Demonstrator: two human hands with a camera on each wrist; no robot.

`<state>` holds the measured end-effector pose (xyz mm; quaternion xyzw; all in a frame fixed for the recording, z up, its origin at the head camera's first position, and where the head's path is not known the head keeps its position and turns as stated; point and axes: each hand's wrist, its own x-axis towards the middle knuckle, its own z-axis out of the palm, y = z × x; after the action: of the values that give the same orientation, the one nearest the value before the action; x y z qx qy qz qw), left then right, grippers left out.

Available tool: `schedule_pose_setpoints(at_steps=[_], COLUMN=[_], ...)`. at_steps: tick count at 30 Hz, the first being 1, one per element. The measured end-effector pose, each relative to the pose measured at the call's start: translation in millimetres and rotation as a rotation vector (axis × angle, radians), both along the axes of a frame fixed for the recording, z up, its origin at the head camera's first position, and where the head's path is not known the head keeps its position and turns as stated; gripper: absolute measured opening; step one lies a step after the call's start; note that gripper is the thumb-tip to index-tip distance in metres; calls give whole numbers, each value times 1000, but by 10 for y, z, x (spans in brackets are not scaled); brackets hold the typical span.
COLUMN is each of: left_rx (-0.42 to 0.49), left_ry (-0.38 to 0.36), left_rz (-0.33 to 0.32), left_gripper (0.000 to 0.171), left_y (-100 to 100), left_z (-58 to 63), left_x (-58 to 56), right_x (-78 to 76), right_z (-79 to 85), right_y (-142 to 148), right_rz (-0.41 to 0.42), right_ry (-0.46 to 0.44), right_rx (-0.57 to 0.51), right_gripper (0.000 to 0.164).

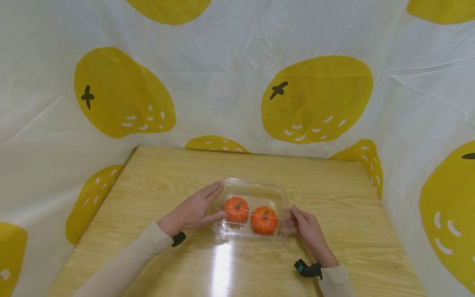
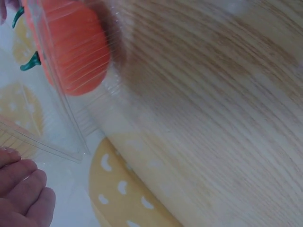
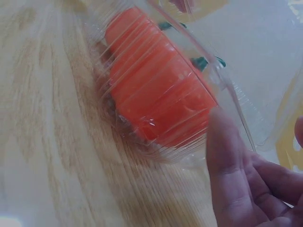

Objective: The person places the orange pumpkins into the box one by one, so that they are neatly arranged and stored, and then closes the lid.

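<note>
A clear plastic clamshell container (image 1: 256, 190) sits on the table with two small orange pumpkins (image 1: 236, 209) side by side in it, green stems up. In the left wrist view its lid (image 2: 40, 146) stands at an angle to the rim. My left hand (image 1: 194, 208) is at the container's left side, fingers (image 2: 23, 187) straight and close to the lid; whether they touch it I cannot tell. At the right side, my right hand (image 1: 309, 231) holds the container's edge, the thumb (image 3: 227, 151) on the near side of the plastic and the other fingers beyond it.
The wooden table (image 1: 178, 173) has its far edge against a white curtain (image 1: 219, 95) printed with yellow fruit, which also hangs along both sides. A dark band (image 1: 308, 270) is on the right wrist and another (image 1: 179, 239) on the left.
</note>
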<state>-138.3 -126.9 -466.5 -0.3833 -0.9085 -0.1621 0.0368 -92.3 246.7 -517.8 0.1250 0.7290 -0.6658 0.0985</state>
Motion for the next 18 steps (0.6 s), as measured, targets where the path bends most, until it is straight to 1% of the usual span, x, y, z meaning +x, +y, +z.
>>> schedule_pose_setpoints(at_steps=[5,9,12,15,18], left_rx=[-49,-77,-101,-130,-155], left_ry=[87,120,141,164,193], left_rz=[-18,-20,-19,-17,-16], left_gripper=[96,95,94,95,95], left_y=[5,9,10,14,21], left_z=[-11,-27,-48,-77,-105], left_x=[8,19,32,50,72], right_x=[53,99,136,170,205], right_z=[26,40,39,24,19], right_y=[24,38,44,64,100], right_rz=[49,76,99,142,208], right_ry=[-26,-26,-27,-33,-34], right_rx=[29,65,58,53,47], right_gripper=[63,60,57,55,53])
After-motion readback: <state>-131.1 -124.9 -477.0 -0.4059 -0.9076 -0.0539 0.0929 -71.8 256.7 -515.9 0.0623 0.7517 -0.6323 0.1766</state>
